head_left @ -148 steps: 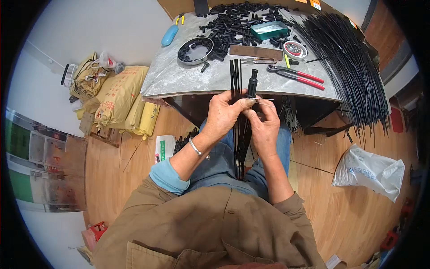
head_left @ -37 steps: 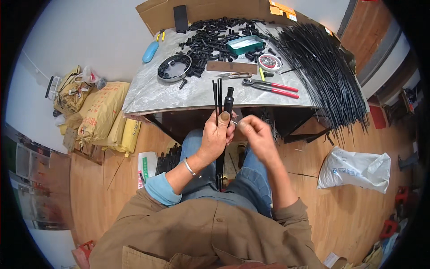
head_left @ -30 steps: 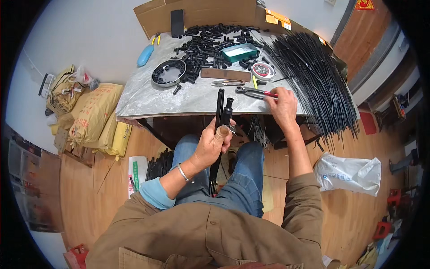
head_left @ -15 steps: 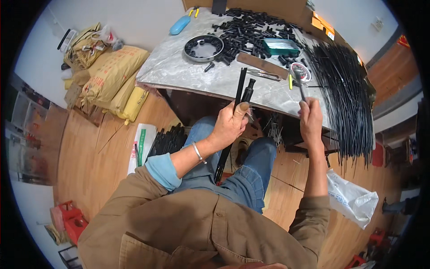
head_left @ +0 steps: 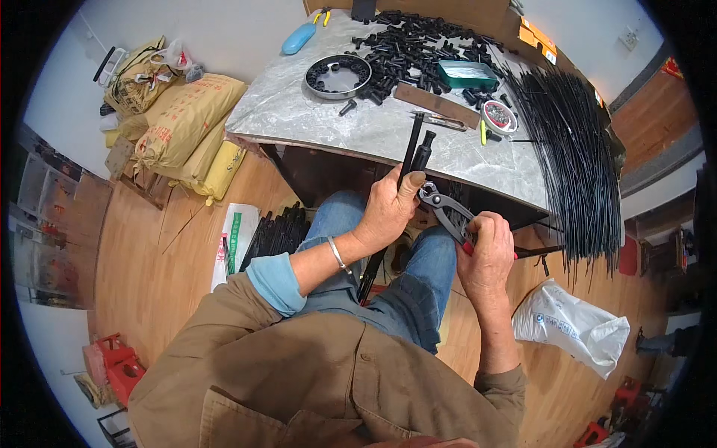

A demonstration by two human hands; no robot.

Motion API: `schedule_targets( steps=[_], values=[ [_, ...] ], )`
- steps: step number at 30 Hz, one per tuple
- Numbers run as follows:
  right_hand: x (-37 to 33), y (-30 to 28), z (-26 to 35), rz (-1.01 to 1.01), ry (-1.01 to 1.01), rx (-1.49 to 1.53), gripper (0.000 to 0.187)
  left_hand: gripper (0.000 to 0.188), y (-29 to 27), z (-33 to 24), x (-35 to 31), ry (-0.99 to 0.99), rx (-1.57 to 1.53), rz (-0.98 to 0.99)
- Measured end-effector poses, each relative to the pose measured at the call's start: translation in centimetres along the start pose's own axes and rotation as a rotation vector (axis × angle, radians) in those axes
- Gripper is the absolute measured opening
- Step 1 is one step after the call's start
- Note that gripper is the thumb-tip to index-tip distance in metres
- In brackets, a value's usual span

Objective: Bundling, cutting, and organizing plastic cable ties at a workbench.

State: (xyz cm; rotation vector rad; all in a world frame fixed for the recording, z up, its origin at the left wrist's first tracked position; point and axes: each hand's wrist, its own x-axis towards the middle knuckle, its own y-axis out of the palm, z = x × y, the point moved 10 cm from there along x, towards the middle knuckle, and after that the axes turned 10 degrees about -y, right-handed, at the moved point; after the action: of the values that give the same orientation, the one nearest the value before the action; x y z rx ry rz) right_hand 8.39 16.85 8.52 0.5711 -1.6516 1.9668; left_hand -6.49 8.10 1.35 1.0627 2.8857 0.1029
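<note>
My left hand (head_left: 385, 213) is closed round a thin black rod (head_left: 411, 145) and a thicker black piece (head_left: 423, 151) with a stepped end, both standing up above the thumb. In my right hand (head_left: 484, 257) is a pair of pincers (head_left: 448, 211) with red handles. Their metal jaws are right beside my left fingertips, above my knees. Whether the jaws touch or grip anything I cannot tell. Below my left hand, long black pieces continue down between my legs.
On the grey table (head_left: 276, 112) lie many black bolt-like parts (head_left: 407, 56), a round metal tray (head_left: 308, 78), a green box (head_left: 478, 84), a brown bar (head_left: 433, 104) and a small white dish (head_left: 511, 128). Long black rods (head_left: 575, 172) overhang its right side. Sacks (head_left: 179, 112) are stacked left.
My right hand has come down and left from the table's front edge, bringing the pincers to my left hand. The left hand has shifted slightly right with its black pieces.
</note>
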Motion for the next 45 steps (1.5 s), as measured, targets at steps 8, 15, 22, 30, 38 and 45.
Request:
schedule_targets(
  steps=[8,15,22,30,38,45],
  values=[
    [-2.0,2.7,-1.5,0.259,0.254,0.433,0.027,0.060,0.0,0.1,0.0,0.001,0.079,0.000],
    [-5.7,6.4,-0.1,0.946,0.503,0.970,0.027,0.059,1.0,-0.5,-0.6,0.041,0.094,0.053],
    [-8.2,6.6,1.7,0.646,1.013,1.597,0.019,0.057,0.8,-0.8,-1.2,-0.074,-0.093,0.156],
    [-2.7,2.6,0.4,0.423,0.142,0.697,0.034,0.055,1.0,-0.8,-1.3,-0.052,-0.170,0.154],
    [-8.8,6.3,4.3,0.642,0.852,2.038,0.042,0.058,1.3,-1.3,-1.7,-0.067,-0.150,0.214],
    [-2.7,2.4,0.7,0.538,0.245,0.579,0.027,0.058,0.4,-0.9,-1.6,-0.049,-0.165,0.155]
  ],
)
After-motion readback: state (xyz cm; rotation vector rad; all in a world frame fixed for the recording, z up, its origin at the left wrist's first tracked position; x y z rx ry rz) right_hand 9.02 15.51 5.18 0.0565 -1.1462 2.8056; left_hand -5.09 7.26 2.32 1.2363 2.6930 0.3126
